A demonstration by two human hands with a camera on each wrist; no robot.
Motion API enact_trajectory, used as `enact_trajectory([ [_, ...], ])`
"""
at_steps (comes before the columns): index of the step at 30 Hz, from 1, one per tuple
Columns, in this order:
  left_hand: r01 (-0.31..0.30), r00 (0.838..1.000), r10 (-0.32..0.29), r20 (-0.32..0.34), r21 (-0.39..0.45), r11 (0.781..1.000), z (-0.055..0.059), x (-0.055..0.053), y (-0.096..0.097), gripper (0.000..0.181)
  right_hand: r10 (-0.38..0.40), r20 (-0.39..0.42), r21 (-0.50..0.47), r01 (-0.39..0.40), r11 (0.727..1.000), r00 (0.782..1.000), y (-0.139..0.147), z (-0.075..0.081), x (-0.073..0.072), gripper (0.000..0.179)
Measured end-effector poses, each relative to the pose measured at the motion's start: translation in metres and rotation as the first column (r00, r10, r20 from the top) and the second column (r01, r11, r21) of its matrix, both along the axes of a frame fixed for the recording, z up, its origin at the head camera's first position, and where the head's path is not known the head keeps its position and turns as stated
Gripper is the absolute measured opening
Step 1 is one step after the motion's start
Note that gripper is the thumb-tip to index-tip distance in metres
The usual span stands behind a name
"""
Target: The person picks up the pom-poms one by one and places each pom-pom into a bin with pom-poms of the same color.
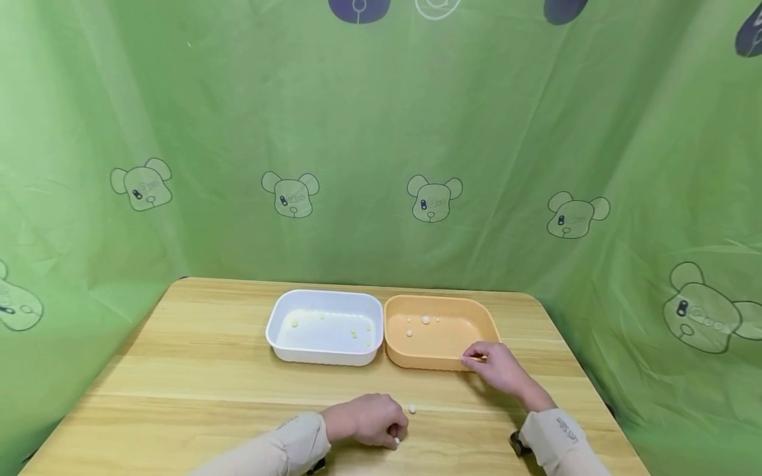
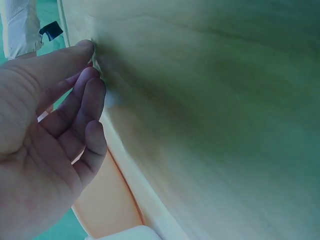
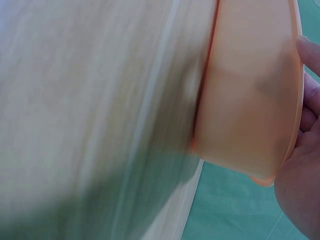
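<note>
My left hand (image 1: 374, 420) is low over the table, its thumb and index fingertips pinching a small white ball (image 1: 397, 440). In the left wrist view the same hand (image 2: 60, 110) has its fingertips at the wood, and the ball is hidden. Another white ball (image 1: 413, 409) lies on the table just beyond the knuckles. My right hand (image 1: 499, 365) grips the near rim of an orange tray (image 1: 417, 362) by its right corner. In the right wrist view the thumb (image 3: 309, 52) is on the near side of the rim, with fingers behind it. Several white balls (image 1: 425, 320) lie inside the tray.
Left of the orange tray, close against it, stands a white tray (image 1: 324, 357) with several small pale-yellow pieces (image 1: 294, 323) in it. Both are toward the back of the wooden table (image 1: 196, 370). A green printed curtain (image 1: 363, 244) hangs behind and at both sides.
</note>
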State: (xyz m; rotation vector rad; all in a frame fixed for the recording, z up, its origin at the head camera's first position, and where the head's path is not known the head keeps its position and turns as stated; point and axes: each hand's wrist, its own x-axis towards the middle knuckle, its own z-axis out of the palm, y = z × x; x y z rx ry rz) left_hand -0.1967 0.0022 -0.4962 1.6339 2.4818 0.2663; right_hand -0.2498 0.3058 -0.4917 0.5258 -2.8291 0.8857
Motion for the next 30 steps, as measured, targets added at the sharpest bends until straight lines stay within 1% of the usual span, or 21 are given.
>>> enact_trajectory([
  [8, -0.045, 0.998, 0.044, 0.044, 0.043, 0.998, 0.008, 0.000, -0.001, 0.013, -0.010, 0.006, 0.003, 0.010, 1.000, 1.000, -0.001, 0.001, 0.000, 0.009],
  [15, -0.044, 0.998, 0.040, 0.055, 0.077, 0.996, 0.011, -0.002, -0.001, 0.012, -0.005, 0.005, 0.004, 0.005, 1.000, 1.000, -0.001, 0.002, 0.001, 0.009],
  [19, -0.063, 0.995, 0.056, 0.077, 0.090, 0.994, 0.012, -0.003, -0.001, 0.013, -0.004, 0.007, 0.006, 0.004, 1.000, 1.000, -0.002, 0.002, 0.000, 0.009],
  [24, -0.074, 0.995, 0.067, 0.075, 0.098, 0.992, 0.016, -0.003, -0.001, 0.013, -0.002, 0.008, 0.005, 0.002, 1.000, 1.000, -0.002, 0.003, 0.000, 0.009],
  [30, -0.088, 0.993, 0.078, 0.092, 0.108, 0.990, 0.018, -0.003, -0.001, 0.014, 0.001, 0.004, 0.008, -0.001, 1.000, 1.000, -0.001, 0.002, 0.000, 0.009],
])
